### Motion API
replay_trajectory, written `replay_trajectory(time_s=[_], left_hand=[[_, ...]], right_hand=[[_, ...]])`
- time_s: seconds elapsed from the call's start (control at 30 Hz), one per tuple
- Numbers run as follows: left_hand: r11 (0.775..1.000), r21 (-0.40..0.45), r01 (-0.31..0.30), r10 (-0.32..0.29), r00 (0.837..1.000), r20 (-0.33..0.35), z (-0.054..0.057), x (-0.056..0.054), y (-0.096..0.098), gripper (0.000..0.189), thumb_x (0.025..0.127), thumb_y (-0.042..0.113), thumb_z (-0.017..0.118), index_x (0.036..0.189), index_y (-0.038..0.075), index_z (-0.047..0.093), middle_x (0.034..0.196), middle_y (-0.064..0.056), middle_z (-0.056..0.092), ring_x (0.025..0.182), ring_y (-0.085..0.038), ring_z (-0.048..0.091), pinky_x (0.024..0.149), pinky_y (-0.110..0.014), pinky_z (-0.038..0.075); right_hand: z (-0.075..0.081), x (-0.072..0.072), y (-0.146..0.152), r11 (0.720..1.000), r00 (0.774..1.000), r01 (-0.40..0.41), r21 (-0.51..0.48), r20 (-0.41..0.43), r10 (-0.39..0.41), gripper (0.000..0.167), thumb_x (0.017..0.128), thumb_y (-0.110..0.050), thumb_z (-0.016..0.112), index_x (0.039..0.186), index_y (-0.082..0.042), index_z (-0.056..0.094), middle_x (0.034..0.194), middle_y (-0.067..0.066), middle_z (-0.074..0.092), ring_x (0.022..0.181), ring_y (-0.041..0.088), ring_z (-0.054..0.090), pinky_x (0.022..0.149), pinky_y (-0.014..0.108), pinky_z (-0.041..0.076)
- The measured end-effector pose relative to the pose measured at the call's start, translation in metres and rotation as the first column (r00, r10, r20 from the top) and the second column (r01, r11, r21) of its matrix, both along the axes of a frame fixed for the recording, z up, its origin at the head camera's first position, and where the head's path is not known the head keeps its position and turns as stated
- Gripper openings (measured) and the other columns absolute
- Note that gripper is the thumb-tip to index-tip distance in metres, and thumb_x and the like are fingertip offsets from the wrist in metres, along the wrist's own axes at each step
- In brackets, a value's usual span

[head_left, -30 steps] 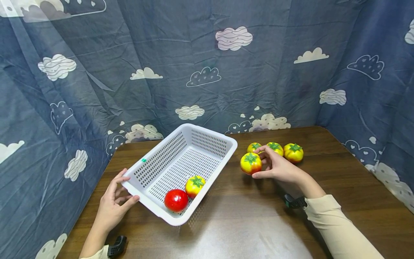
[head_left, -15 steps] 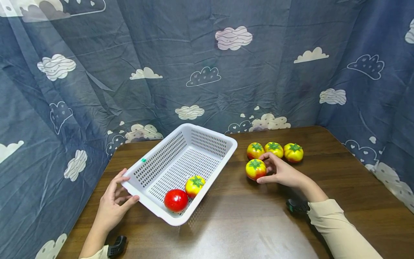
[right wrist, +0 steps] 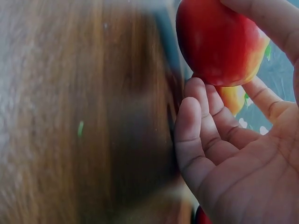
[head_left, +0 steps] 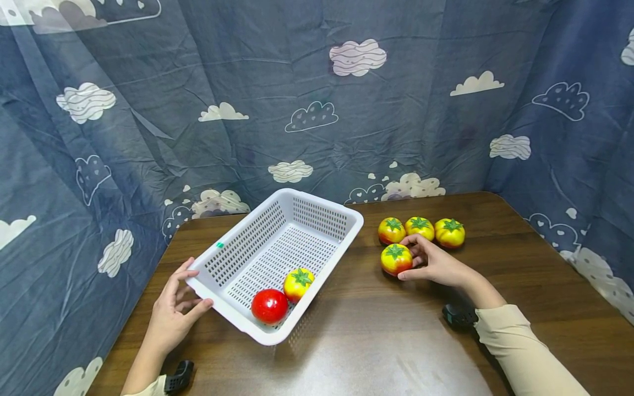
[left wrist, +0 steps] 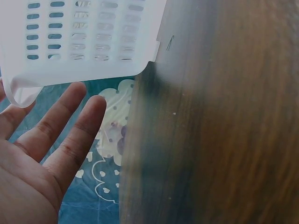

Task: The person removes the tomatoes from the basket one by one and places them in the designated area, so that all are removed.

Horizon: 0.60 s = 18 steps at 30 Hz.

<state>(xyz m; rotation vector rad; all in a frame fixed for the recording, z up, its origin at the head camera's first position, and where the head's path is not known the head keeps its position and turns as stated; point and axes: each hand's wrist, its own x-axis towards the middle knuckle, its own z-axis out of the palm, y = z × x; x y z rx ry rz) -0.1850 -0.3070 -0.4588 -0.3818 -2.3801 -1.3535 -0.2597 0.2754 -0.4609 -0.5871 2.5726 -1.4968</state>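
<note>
At the near left corner of the white perforated basket [head_left: 255, 250], my left hand [head_left: 173, 308] pinches the rim with the thumb and a finger. In the left wrist view, two of its other fingers [left wrist: 63, 126] stretch out below the basket wall. A shiny red tomato [head_left: 269, 307] and a yellow-red tomato [head_left: 298, 284] with a green leafy top lie in the basket's near end. My right hand [head_left: 433, 264] holds another yellow-red tomato [head_left: 396, 260] between thumb and fingers, to the right of the basket. The right wrist view shows that tomato's red side [right wrist: 219, 42].
Just behind my right hand, three more yellow-red tomatoes [head_left: 449, 234] stand in a row on the brown wooden table [head_left: 356, 341]. A blue cloth [head_left: 411, 115] with cloud prints hangs behind and beside the table.
My right hand and its tomato have shifted a little right and toward me, leaving the leftmost tomato of the row more visible. My left hand and the basket have stayed put.
</note>
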Motion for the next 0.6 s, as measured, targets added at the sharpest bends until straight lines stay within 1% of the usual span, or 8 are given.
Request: replay_trajectory(time_s=[0.23,0.6], left_hand=[[1.000,-0.003,0.000,0.000,1.000,-0.006,-0.0001,-0.0004,-0.0003,0.068,0.085,-0.007,0.085,0.144,0.002,0.053,0.168,0.014,0.038,0.109,0.012,0.065,0.079,-0.015,0.063],[1.000,-0.005,0.001,-0.001,1.000,-0.006,0.0002,-0.0001,-0.0003,0.067,0.086,-0.006,0.085,0.144,0.002,0.053,0.167,0.015,0.038,0.109,0.011,0.065,0.079,-0.015,0.063]], right_hand=[[-0.0011,-0.0012,0.0008,1.000,1.000,0.007,0.017,0.013,-0.007,0.073,0.086,-0.012,0.091,0.140,0.003,0.044,0.118,0.018,0.063,0.098,0.022,0.064,0.088,0.027,0.061],[-0.0020,-0.0034,0.0015,1.000,0.999,0.011,0.027,0.038,-0.012,0.077,0.087,-0.013,0.090,0.145,0.004,0.042,0.125,0.023,0.064,0.102,0.024,0.066,0.091,0.029,0.061]])
